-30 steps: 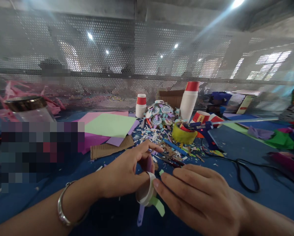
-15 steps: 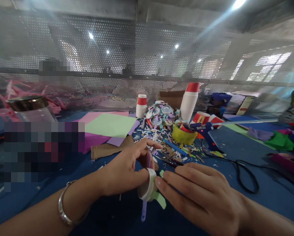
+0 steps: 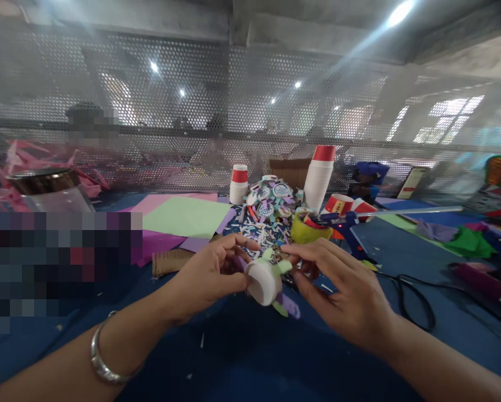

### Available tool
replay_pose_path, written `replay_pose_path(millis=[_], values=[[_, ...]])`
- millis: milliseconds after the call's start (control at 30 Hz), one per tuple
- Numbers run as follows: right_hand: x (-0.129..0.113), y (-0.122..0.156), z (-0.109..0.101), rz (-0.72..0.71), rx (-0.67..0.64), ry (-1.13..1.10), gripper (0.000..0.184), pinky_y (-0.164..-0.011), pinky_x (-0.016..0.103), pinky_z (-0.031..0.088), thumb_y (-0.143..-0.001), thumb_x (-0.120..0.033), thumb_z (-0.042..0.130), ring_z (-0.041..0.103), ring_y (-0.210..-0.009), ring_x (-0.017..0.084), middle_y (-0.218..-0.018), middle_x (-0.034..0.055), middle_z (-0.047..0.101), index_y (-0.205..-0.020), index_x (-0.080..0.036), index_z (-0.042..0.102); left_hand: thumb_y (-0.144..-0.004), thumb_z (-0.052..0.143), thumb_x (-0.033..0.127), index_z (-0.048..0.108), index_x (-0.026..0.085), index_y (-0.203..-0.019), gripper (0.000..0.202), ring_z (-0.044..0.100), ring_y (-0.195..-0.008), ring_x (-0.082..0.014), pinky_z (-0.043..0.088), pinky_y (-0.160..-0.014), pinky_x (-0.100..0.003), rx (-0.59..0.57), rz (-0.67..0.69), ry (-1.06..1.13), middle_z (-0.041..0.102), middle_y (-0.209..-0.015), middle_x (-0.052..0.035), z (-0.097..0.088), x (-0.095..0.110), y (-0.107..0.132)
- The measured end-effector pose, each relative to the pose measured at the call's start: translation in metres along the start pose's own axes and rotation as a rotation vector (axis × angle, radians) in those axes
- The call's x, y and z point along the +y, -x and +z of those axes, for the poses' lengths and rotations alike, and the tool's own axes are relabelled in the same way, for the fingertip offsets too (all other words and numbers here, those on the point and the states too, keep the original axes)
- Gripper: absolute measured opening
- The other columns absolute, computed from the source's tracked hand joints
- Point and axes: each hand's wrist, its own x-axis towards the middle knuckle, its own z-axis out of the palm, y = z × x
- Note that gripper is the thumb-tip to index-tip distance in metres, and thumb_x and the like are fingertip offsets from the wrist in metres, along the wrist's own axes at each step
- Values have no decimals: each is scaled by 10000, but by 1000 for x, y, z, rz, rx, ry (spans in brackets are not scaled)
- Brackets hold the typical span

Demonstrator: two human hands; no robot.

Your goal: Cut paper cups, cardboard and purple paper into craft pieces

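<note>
- So, cup sits just right of left hand, which pinches its edge
- mouth faces back this way, tilted
- right hand curls by the green tab, can't tell if it's gripping

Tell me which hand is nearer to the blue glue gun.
Right. The right hand is on the near side of the blue glue gun; the left hand is farther off to the gun's left, holding the white paper cup piece.

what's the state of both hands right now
Left hand: closed, holding the round white piece.
Right hand: fingers curled beside its green tab; whether it grips cannot be told.
</note>
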Motion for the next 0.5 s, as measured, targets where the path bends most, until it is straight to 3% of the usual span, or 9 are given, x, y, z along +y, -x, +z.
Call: replay_pose_path(millis=[133, 300, 500], values=[[1, 0, -1, 132, -88, -77, 308, -698, 307, 567, -877, -151, 550, 656, -773, 160, -945, 61, 687, -1178, -181, 602, -713, 750, 225, 589, 170, -1004, 337, 549, -834, -155, 409, -784, -302, 68, -40, 105, 627, -921, -20, -1, -1, -1], [4, -2, -2, 271, -87, -175, 315, -652, 273, 567, -904, -198, 528, 681, -766, 158, -911, 60, 712, -1212, -179, 592, -687, 777, 207, 579, 171, -867, 270, 552, -814, -141, 406, -773, -286, 90, -34, 211, 619, -851, 5, -1, -2, -3], [6, -4, -2, 433, -104, -321, 294, -448, 185, 455, -956, -321, 511, 608, -604, 111, -784, 28, 679, -1186, -171, 615, -693, 782, 217, 591, 165, -847, 251, 560, -816, -143, 446, -769, -293, 160, -46, 260, 615, -859, -6, 1, -2, -3]])
